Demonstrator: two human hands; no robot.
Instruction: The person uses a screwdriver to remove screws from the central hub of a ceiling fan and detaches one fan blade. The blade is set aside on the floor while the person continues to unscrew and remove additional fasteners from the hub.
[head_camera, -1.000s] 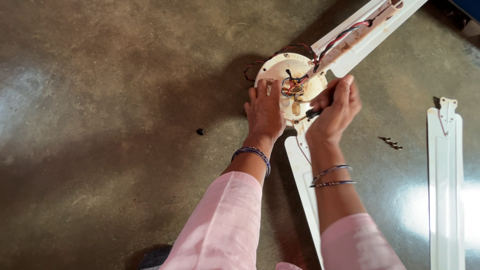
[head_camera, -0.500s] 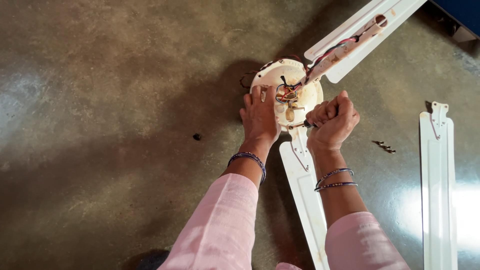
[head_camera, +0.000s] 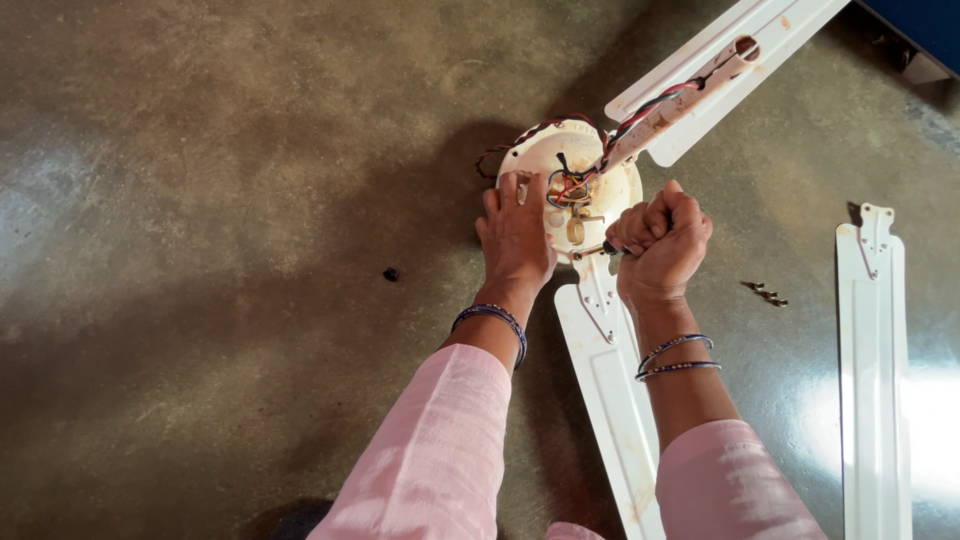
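Item 1: your left hand (head_camera: 515, 235), fingers flat and spread on the rim of the cream round fan motor housing (head_camera: 560, 160), which lies on the concrete floor (head_camera: 200, 200).
Item 2: your right hand (head_camera: 662, 245), fingers curled tight round a screwdriver (head_camera: 590, 251) whose tip points into the housing near the coloured wires (head_camera: 570, 185).
Item 3: 2 white fan blades fixed to the housing, 1 running toward you (head_camera: 615, 400), 1 away at upper right (head_camera: 720, 70).
Item 4: 1 loose blade (head_camera: 872, 380) on the floor, well apart at right.
Item 5: small screws (head_camera: 765, 293) between your right hand and the loose blade.
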